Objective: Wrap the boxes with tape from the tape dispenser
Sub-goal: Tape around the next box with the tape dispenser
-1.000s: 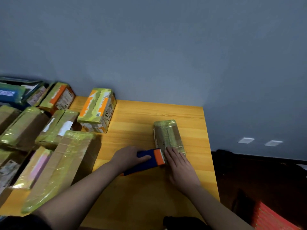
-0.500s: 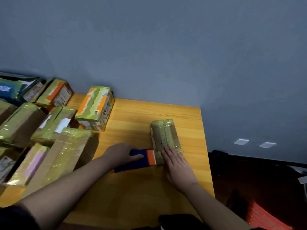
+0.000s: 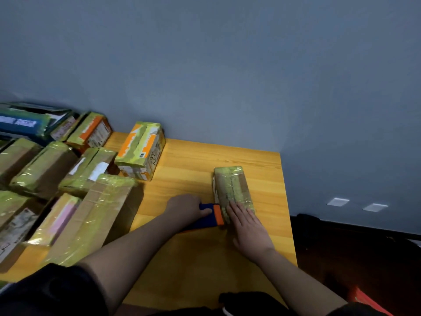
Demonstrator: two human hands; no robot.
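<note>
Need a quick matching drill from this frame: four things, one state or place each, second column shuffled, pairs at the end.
Things:
1. left hand
2. right hand
3. tape dispenser
4. orange-and-white box

States or places:
A. lies flat on the near end of the small wrapped box
B. stands near the wall at the table's far edge
C. grips the blue handle
D. orange end set against the small wrapped box

Pairs: 1-C, 2-A, 3-D, 4-B

dim, soft (slightly blurred), wide-angle warp
</note>
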